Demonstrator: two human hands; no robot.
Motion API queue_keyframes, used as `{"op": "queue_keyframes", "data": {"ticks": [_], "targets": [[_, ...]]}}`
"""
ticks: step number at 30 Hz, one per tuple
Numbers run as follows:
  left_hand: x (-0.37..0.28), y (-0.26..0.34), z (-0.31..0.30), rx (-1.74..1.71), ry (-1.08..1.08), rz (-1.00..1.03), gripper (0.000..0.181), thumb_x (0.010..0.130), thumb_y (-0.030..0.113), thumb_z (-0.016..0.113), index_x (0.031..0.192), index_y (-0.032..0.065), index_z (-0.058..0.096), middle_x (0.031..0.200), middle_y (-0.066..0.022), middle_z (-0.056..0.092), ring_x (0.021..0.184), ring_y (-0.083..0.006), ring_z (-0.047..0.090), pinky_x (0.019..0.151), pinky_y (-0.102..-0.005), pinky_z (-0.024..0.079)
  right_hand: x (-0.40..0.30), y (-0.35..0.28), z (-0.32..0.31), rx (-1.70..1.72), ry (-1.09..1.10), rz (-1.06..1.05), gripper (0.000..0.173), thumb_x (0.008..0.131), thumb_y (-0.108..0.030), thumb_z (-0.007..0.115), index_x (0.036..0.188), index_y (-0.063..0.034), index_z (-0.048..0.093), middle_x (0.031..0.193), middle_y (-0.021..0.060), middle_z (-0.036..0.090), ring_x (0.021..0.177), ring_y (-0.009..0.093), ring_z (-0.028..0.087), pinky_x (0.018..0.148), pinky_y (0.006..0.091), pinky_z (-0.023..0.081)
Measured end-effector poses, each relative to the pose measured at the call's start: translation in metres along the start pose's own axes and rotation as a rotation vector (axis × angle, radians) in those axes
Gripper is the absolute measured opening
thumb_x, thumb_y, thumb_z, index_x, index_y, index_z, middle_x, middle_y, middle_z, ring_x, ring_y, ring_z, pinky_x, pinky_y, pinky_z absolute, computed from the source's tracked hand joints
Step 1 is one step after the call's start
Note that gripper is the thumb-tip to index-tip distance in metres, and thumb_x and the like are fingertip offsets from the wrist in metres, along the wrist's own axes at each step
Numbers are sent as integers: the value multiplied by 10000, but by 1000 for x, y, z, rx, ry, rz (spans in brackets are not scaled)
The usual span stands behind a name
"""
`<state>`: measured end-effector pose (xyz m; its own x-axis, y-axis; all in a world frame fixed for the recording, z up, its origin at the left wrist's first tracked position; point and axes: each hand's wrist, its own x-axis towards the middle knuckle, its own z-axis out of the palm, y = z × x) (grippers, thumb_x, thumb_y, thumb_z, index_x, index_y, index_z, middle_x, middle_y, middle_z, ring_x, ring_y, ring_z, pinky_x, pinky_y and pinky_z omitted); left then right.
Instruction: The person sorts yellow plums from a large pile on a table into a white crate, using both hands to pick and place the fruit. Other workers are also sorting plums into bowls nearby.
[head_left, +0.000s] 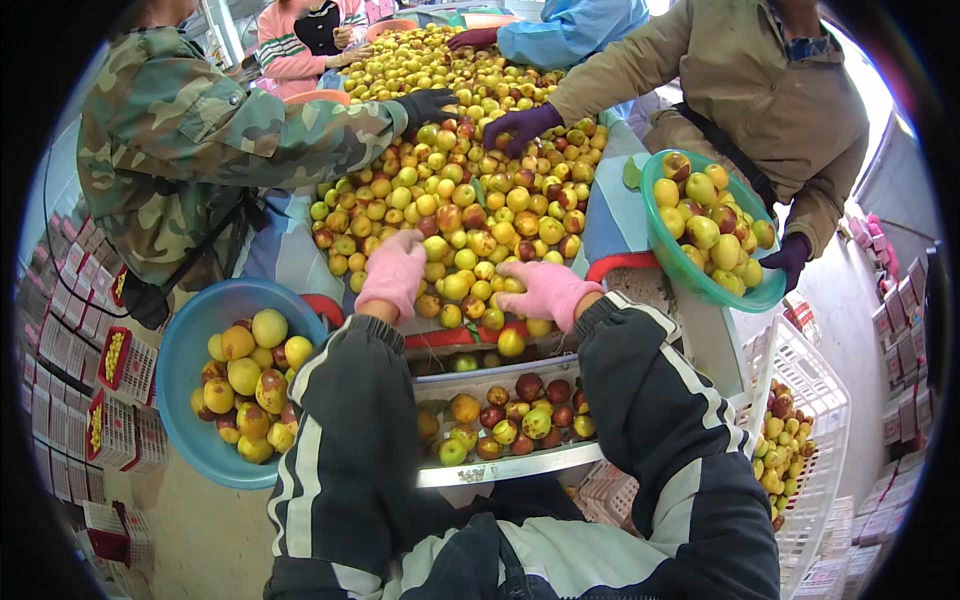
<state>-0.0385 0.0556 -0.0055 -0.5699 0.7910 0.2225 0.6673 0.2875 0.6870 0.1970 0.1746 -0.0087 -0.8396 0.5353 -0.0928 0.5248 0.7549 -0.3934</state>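
Note:
A heap of yellow-green jujubes (457, 195) with red-brown patches covers the sorting table before me. My left hand (393, 276), in a pink glove, rests on the heap's near left side; its fingertips are partly hidden, so a grip cannot be made out. At the near right, my right hand (551, 291), also pink-gloved, touches the fruit with thumb and fingers apart. One jujube (511, 342) lies at the table's red front edge between my wrists. Below my forearms, a metal tray (510, 466) holds redder, blemished jujubes.
At left stands a blue basin (176, 390) of jujubes. A person at right holds a green basin (652, 225) of fruit; their other purple-gloved hand (525, 127) and another person's black-gloved hand (427, 107) reach over the heap. A white plastic crate (825, 375) holds jujubes at lower right.

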Motion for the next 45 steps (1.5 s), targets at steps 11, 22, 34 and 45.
{"op": "queue_keyframes", "data": {"ticks": [11, 22, 34, 45], "targets": [[65, 16, 17, 236, -269, -170, 524, 778, 298, 710, 1198, -6, 636, 1164, -242, 680, 1131, -379, 633, 953, -423, 503, 5, 2, -8, 39, -35, -62, 598, 888, -500, 631, 1358, -134, 582, 1098, 173, 703, 1109, 379, 616, 957, 452, 484], [40, 24, 14, 463, -419, 5, 508, 873, 392, 689, 1271, 84, 620, 1201, -228, 671, 1146, -389, 622, 955, -448, 492, -5, -13, -9, 200, -199, -67, 606, 871, -455, 691, 1377, -143, 576, 1181, 168, 694, 1139, 308, 642, 964, 386, 494], [-14, 67, 58, 836, -505, 73, 339, 922, 191, 593, 1229, 71, 671, 1260, -175, 668, 1146, -347, 660, 943, -433, 552, 14, 16, -11, 112, 575, -20, 365, 901, -286, 657, 1200, -76, 653, 1160, 147, 677, 1092, 354, 629, 941, 436, 498], [-47, 43, 38, 626, -643, 224, 334, 928, 273, 575, 1177, 63, 650, 1173, -219, 663, 1112, -387, 639, 936, -470, 511, 14, 10, -11, 11, 263, 59, 638, 868, -352, 686, 1409, -69, 501, 1333, 209, 591, 1227, 365, 574, 1026, 420, 470]]}}
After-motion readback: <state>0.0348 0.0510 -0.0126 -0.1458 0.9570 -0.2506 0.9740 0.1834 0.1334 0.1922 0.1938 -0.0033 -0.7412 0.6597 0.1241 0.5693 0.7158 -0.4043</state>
